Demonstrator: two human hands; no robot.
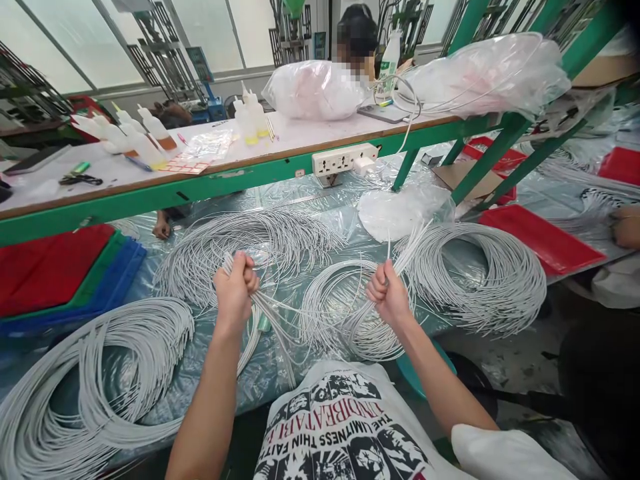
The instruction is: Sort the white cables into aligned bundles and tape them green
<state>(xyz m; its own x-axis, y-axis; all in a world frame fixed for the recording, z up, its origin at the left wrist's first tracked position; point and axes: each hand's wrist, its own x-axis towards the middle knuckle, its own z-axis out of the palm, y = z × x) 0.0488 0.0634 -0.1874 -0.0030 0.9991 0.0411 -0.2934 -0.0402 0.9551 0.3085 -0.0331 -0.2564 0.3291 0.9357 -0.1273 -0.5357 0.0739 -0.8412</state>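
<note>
My left hand is a fist closed round a bunch of thin grey-white cords, held upright above the plastic-covered table. My right hand is also closed, gripping another bunch of the same cords whose ends stick up past my fingers. A small coil of cords lies between and below my hands. Bigger coils lie around: one behind my left hand, one at the right, one at the near left.
A green-framed shelf crosses above the table with glue bottles, a power strip and plastic bags. Red trays sit at the right, coloured trays at the left. A person sits beyond the shelf; another's hand shows at right.
</note>
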